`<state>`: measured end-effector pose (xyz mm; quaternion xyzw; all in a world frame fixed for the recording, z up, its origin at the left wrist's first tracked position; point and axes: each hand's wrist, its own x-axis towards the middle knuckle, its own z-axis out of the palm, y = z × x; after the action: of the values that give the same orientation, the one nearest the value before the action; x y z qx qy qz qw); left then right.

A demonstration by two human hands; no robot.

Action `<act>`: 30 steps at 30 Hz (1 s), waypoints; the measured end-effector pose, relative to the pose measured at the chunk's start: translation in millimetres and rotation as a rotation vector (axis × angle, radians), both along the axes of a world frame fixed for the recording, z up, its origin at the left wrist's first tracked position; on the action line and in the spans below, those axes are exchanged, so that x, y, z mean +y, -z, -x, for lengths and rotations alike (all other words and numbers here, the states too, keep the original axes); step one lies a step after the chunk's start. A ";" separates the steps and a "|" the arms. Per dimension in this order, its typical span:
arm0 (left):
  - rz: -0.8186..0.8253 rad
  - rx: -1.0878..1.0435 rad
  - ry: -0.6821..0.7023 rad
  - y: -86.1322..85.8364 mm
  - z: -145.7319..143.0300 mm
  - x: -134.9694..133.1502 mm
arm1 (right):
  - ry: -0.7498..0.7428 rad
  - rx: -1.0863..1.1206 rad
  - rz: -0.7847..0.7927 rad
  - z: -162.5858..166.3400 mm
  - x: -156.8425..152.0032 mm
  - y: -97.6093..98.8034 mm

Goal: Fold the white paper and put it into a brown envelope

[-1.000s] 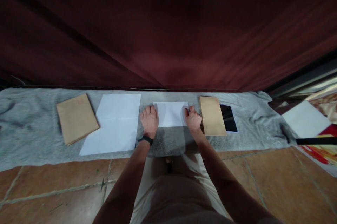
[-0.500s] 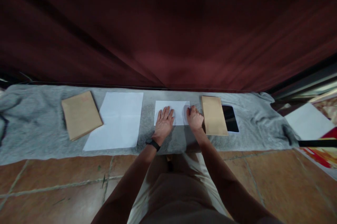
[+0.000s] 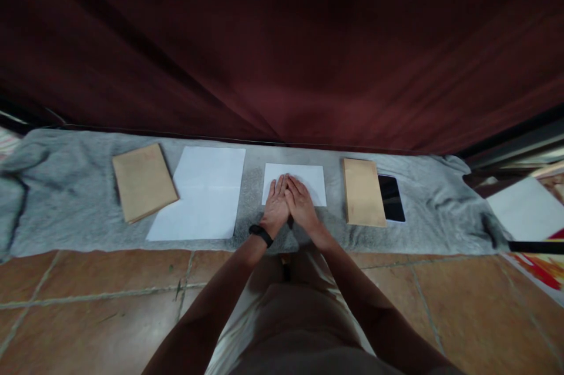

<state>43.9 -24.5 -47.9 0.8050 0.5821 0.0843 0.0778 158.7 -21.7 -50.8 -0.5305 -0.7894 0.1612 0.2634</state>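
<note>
A small white sheet of paper point(image 3: 316, 187), which looks folded, lies on the grey cloth in front of me. My left hand point(image 3: 276, 201) rests flat on its left half, fingers stretched out, a black band on the wrist. Right beside it, my right hand point(image 3: 301, 198) also lies flat on the paper, its fingers touching those of the left. Neither hand grips anything. The hands cover the middle of the paper's near edge.
To the left lies a larger white sheet point(image 3: 207, 193), a stack of brown envelopes point(image 3: 144, 182) over its corner. Brown envelopes point(image 3: 363, 193) at the right partly cover a dark tablet point(image 3: 391, 198). Grey cloth point(image 3: 436, 204) covers the narrow bench; a dark red curtain point(image 3: 282, 69) hangs behind.
My right hand has moved left from the paper's right edge to its middle, against my left hand, and its curled fingers have straightened. The view has shifted slightly.
</note>
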 end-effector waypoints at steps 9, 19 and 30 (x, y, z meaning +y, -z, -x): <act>-0.033 -0.003 -0.001 0.7 -1.3 0.3 | 0.033 -0.270 0.034 -22.3 18.4 0.6; -0.042 -0.025 -0.039 -4.1 1.1 0.0 | 0.098 -0.389 -0.024 -54.9 28.3 3.1; -0.060 0.007 -0.196 -7.1 38.3 -6.8 | 0.128 -0.397 -0.072 -73.3 26.6 6.3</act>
<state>5.6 -31.2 -40.8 0.7463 0.6556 0.1061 0.0432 232.0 4.8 -57.0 -0.5912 -0.7958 0.0082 0.1310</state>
